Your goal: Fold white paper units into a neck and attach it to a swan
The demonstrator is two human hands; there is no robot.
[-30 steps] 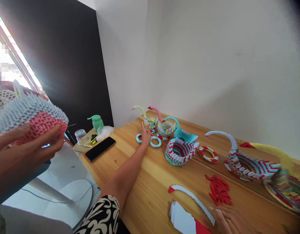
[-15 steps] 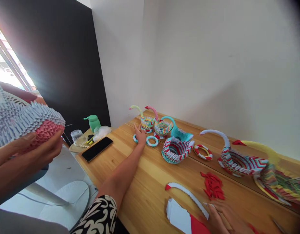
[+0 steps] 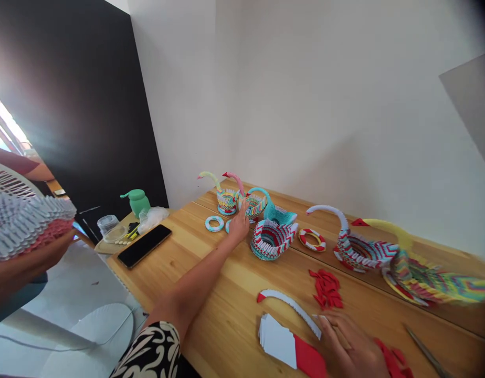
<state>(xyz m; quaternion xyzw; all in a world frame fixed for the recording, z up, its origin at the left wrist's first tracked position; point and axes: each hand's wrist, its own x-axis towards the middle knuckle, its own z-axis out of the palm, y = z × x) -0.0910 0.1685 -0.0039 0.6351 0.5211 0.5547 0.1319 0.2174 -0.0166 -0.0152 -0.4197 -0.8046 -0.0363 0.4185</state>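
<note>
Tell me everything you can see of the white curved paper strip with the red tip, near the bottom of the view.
The white curved strip looks like interlocked folded paper pieces forming a ribbed arc, white along its length with a red point at its left end. It lies flat on the wooden table, arching up and then right. Its right end meets the fingers of the right hand, which rests on the table. Just below lies a stack of white and red paper sheets; loose red pieces lie above right.
</note>
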